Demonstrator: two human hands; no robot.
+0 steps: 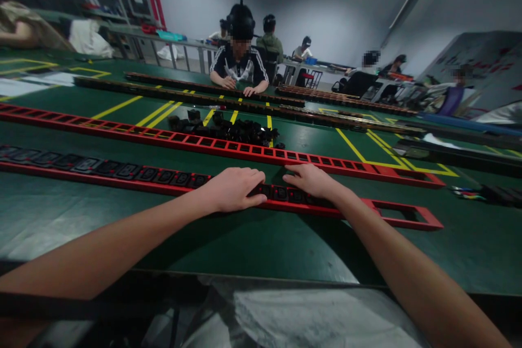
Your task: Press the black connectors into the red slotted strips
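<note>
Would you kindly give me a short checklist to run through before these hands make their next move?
1. Left hand at the near red frame: ok, it reaches across it.
2. Right hand gripping anything: cannot tell, its underside is hidden.
3. Black pieces all lying flat in the near red frame: cannot tell, the hands cover some.
4. Loose black heap clear of both hands: ok, it lies beyond the far red frame.
</note>
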